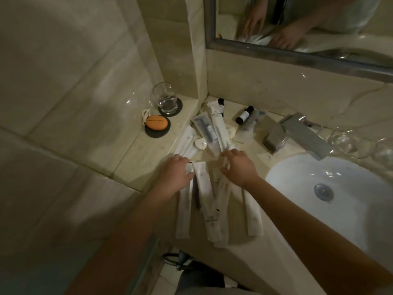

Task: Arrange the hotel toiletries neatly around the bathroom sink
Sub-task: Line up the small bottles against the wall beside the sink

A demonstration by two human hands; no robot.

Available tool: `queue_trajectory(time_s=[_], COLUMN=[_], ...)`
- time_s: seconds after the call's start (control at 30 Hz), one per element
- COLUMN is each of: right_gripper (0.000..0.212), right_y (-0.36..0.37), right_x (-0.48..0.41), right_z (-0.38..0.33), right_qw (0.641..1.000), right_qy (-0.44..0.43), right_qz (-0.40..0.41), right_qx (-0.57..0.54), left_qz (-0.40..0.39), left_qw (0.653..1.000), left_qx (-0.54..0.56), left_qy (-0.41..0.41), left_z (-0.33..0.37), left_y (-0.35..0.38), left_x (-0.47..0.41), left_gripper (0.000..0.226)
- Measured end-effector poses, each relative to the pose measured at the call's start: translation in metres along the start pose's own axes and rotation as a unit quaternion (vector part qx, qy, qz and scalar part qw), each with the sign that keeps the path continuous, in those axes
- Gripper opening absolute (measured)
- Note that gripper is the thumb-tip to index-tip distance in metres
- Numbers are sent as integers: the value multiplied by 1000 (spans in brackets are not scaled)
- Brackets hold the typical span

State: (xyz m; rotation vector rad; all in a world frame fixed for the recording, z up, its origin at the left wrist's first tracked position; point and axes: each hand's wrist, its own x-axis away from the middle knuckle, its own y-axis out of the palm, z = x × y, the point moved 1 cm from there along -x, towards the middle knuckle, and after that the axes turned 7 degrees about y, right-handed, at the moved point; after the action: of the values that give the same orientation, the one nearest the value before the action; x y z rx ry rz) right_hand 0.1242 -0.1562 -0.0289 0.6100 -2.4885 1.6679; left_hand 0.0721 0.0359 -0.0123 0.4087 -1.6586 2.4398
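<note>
Reaching over the worktop (265, 241), both hands hang low above a bunch of long white packets (204, 188). The left hand (176, 175) has its fingers spread open, and the tips touch the top end of one packet. The right hand (240, 167) is bent a little, and its fingers seem to pinch a thin clear packet (224, 160). The picture is blurry there, so I can't be sure it has a real hold.

The packets lie side by side near the front edge, left of the sink (297, 173). Some lie on top of each other, and they do not all point the same way. More packets sit in a messy pile further back, by the corner. A small dark bottle (244, 114) lies on its side near the tap (302, 128). Another dark-capped tube (220, 105) sits in the corner. A glass (164, 97) and an orange soap (156, 122) sit on dark mats on the ledge to the left.

I think the job is only partly done, because the back pile is untidy.

Things could go wrong from here. The packets are light and smooth, so a push on one could slide the others out of line. The near ones lie close to the front edge, so a bump from an arm could knock them to the floor. The bottle could roll toward the sink if it gets touched.
</note>
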Motion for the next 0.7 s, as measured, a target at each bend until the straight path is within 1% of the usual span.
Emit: queue_trajectory(time_s=[0.13, 0.27, 0.37, 0.47, 0.53, 0.6, 0.7], right_gripper=[49, 44, 40, 34, 28, 27, 26], right_y=[-36, -65, -72, -69, -64, -57, -49], right_x=[-48, -100, -132, -156, -169, -179, -189], right_z=[11, 23, 29, 34, 37, 39, 40], right_qw=[998, 994, 986, 975, 967, 960, 944], right_qy=[38, 96, 149, 212, 243, 268, 316], right_qz=[44, 50, 56, 42, 36, 35, 37], right_qx=[6, -16, -45, -61, -59, -71, -90], left_qz=[14, 19, 22, 11, 12, 10, -16], left_qw=[999, 998, 997, 997, 997, 994, 992], left_qx=[7, -1, -6, -2, -31, -76, -113], left_qy=[40, 58, 73, 74, 76, 72, 50], left_z=[25, 49, 65, 78, 85, 91, 96], left_y=[-24, -48, -56, -53, -50, -50, -47], left_x=[-54, -118, -161, -196, -215, -230, -248], left_gripper=[48, 44, 47, 50, 48, 45, 43])
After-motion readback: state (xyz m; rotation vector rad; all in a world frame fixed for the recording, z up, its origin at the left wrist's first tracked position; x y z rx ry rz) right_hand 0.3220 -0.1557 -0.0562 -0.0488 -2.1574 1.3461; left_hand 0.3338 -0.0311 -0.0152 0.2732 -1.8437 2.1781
